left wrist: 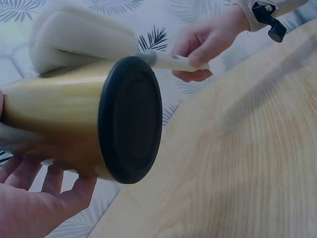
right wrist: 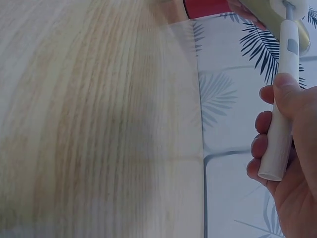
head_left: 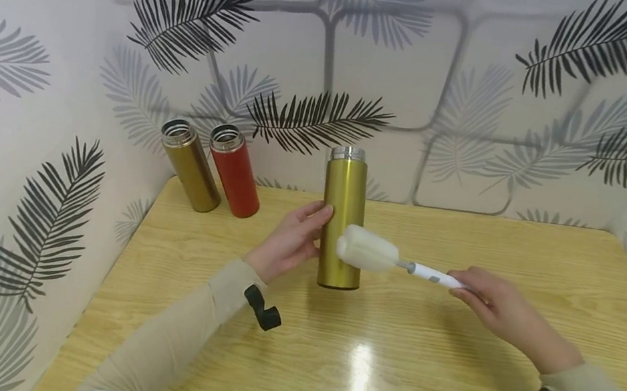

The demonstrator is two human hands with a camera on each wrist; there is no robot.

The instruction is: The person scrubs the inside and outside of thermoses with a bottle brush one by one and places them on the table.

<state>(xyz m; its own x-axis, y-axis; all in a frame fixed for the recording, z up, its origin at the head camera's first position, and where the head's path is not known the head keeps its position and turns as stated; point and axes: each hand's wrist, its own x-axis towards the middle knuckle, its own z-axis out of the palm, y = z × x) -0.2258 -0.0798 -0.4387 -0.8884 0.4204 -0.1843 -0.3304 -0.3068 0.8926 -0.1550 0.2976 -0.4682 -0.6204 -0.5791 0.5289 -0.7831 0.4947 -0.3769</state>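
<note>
Pale wood grain is running across the desk [head_left: 444, 377], with a streak of light glaring on its near part between two beige sleeves, each wearing a black clip at the wrist. Just beyond the sleeves, the right hand [head_left: 500, 308] is curling its fingers and thumb around the white handle of a sponge brush [head_left: 395, 262], gripping it near the end, as the right wrist view is showing plainly. The brush's thick foam head is lying across the front of a gold flask [head_left: 341, 220], about halfway up its body, and appears to be touching it. The flask is standing upright near the middle of the desk, with a silver rim at its top and a black base showing in the left wrist view. The left hand [head_left: 290, 241] is resting against the flask's left side with its fingers fairly straight and spread, steadying rather than wrapping it. Farther back, in the desk's far left corner, a bronze flask [head_left: 191, 167] and a red flask [head_left: 234, 171] are standing side by side without lids, close to the leaf-patterned wall [head_left: 484, 113].
</note>
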